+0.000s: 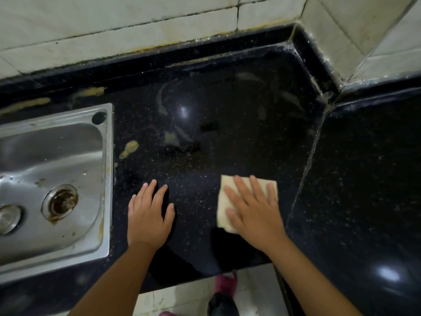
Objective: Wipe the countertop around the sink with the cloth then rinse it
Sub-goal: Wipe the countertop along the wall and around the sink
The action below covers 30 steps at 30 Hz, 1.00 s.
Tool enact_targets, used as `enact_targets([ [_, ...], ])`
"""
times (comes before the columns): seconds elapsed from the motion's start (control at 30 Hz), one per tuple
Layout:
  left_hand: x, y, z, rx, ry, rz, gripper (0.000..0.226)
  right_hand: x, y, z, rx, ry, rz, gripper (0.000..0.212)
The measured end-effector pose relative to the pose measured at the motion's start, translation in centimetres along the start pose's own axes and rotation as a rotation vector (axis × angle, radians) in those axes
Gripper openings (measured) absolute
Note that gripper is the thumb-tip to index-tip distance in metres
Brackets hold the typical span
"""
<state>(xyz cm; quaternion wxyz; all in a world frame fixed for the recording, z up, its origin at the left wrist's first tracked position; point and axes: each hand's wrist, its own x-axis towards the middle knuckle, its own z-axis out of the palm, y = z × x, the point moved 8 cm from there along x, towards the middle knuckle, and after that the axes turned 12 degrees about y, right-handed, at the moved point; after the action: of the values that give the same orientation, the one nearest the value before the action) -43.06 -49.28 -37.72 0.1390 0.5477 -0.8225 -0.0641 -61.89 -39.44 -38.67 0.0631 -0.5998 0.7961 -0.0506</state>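
While my right hand (252,209) lies flat with its fingers (242,190) straight and slightly spread, it presses the cloth (224,208) down against the countertop (227,137); nothing is curled or pinched, because a wipe needs broad, even pressure more than a grip. The cloth is folded into a pale pad that sticks out beyond my fingertips and past the thumb side, so fresh fabric meets the stone first. My left hand (149,215) rests open too, fingers straight and a little apart, palm down on bare counter well to the left of the cloth. I judge it is there as a brace while I lean in.

Ahead of my right fingertips the dark stone carries pale smears and fine specks, and a yellowish blob (129,148) sits beyond my left fingertips, just beside the sink (109,179) rim. More yellow residue runs behind the sink, near the tiled wall (136,30). Most of the wiping seems left to do, and rinsing comes after. To the left of my left hand the steel basin shows a rusty drain (62,201).
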Motion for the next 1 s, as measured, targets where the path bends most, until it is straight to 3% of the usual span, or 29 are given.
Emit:
enact_targets([
  [0.1, 0.1, 0.1, -0.1, 0.016, 0.005, 0.014, 0.055, -1.8, 5.3, -1.0, -0.04, -0.021, 0.112, 0.055],
  [0.2, 0.0, 0.3, -0.2, 0.029, 0.011, 0.016, 0.054, -0.8, 10.4, -2.1, -0.006, -0.043, 0.363, 0.06],
  [0.33, 0.2, 0.6, -0.2, 0.03, 0.021, 0.023, 0.052, 4.0, 11.3, -2.9, 0.057, 0.001, 0.567, 0.052],
  [0.4, 0.3, 0.6, -0.2, 0.029, 0.025, 0.036, 0.052, 6.7, 9.6, -2.6, 0.065, -0.029, 0.543, 0.052],
  [0.53, 0.2, 0.5, -0.1, 0.008, 0.02, 0.046, 0.052, 9.2, 3.1, -1.4, 0.047, -0.081, 0.312, 0.053],
  [0.63, 0.0, 0.6, -0.1, 0.006, 0.016, 0.057, 0.052, 6.8, -0.3, -0.4, -0.008, -0.113, 0.198, 0.053],
  [0.77, 0.3, 0.5, 0.1, 0.012, -0.012, 0.081, 0.053, 0.5, -0.4, -0.2, -0.086, -0.033, 0.016, 0.062],
  [0.87, 0.4, 0.6, 0.2, 0.003, -0.065, 0.116, 0.053, -3.4, 3.4, -0.2, -0.134, -0.081, 0.089, 0.052],
  [1.0, 1.7, 1.1, -0.6, -0.085, -0.021, 0.233, 0.049, -5.2, 8.1, -1.5, -0.145, -0.062, 0.207, 0.057],
])
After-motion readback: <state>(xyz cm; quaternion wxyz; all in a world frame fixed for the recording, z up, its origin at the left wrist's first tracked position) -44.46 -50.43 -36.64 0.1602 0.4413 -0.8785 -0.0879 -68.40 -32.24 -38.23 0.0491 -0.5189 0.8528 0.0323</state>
